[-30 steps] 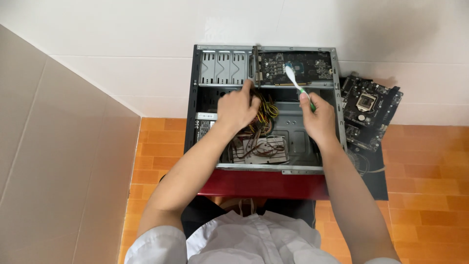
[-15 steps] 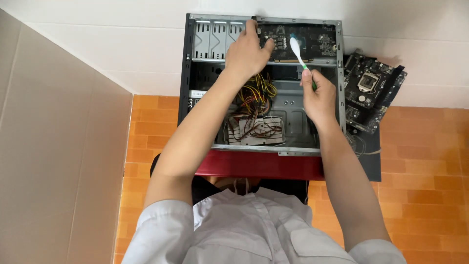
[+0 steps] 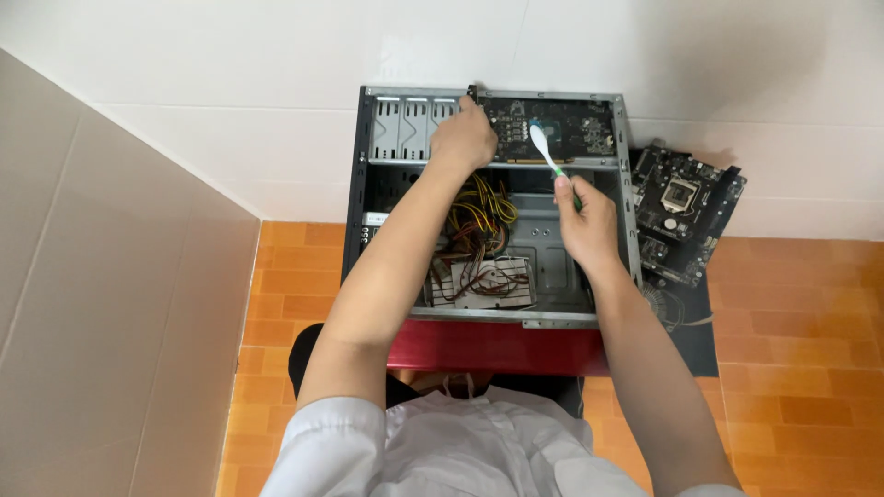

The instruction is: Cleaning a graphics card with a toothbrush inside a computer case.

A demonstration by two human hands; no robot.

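Note:
An open computer case (image 3: 626, 184) lies on a red stool in front of me, its side off. My left hand (image 3: 463, 140) grips the near left end of a dark circuit card (image 3: 571, 124) that rests across the top of the case. My right hand (image 3: 585, 221) holds a toothbrush (image 3: 545, 149) with a green handle; its white head points up and touches the card's lower edge. A bundle of yellow, red and black cables (image 3: 479, 221) hangs inside the case below my left hand.
A loose black motherboard (image 3: 686, 212) leans against the white tiled wall to the right of the case. The red stool (image 3: 497, 348) stands on an orange tiled floor (image 3: 801, 368). A beige wall (image 3: 101, 304) closes the left side.
My left hand has gone up from the cable bundle to the card at the top of the case. The right hand with the toothbrush rose a little toward the card.

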